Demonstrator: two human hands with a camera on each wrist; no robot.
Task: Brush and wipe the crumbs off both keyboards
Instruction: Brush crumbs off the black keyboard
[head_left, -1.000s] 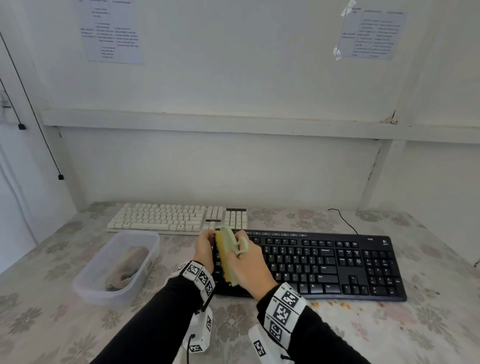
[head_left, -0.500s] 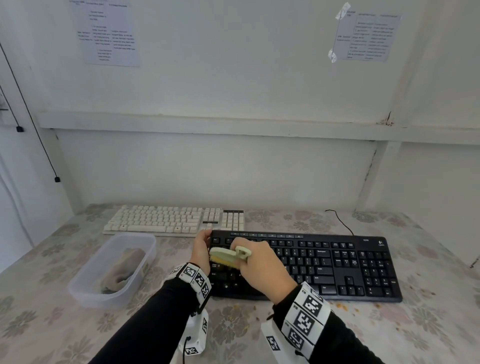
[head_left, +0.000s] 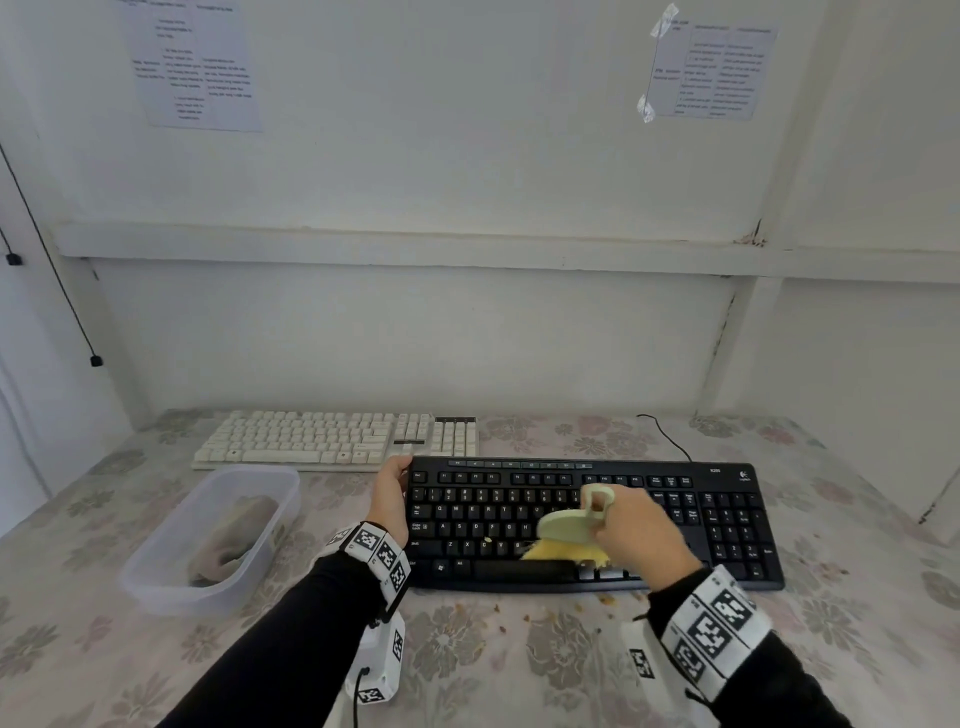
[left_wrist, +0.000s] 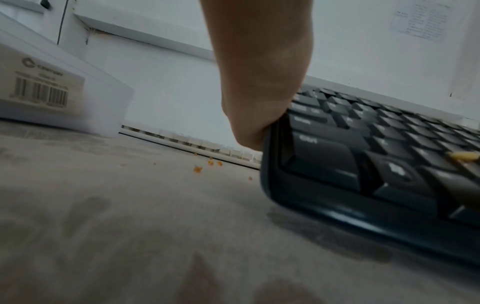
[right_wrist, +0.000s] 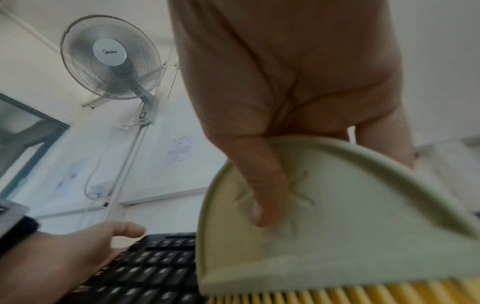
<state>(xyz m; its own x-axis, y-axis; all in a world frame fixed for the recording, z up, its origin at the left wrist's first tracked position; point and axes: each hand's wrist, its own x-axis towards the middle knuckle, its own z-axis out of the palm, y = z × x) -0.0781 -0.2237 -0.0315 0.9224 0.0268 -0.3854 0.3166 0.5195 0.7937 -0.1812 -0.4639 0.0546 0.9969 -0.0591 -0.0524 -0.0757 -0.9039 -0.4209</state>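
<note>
A black keyboard (head_left: 597, 525) lies in front of me, and a white keyboard (head_left: 337, 441) lies behind it to the left. My right hand (head_left: 639, 535) grips a pale green brush (head_left: 566, 527) by its looped handle. Its yellow bristles press on the lower key rows near the space bar. In the right wrist view my thumb lies across the brush (right_wrist: 337, 226) back. My left hand (head_left: 389, 499) holds the black keyboard's left end, thumb at the far corner. One crumb (head_left: 487, 540) sits on the keys. Several crumbs (head_left: 605, 600) lie on the table before the keyboard.
A clear plastic container (head_left: 208, 540) with a cloth (head_left: 234, 535) in it stands left of the black keyboard. More crumbs (left_wrist: 198, 169) lie on the tablecloth between both keyboards. The keyboard's cable (head_left: 665, 434) runs to the back wall. A wall fan (right_wrist: 111, 57) hangs overhead.
My right hand has swept the brush from the black keyboard's left end rightward to its middle, turning the bristles down onto the lower rows. The left hand stays on the left edge.
</note>
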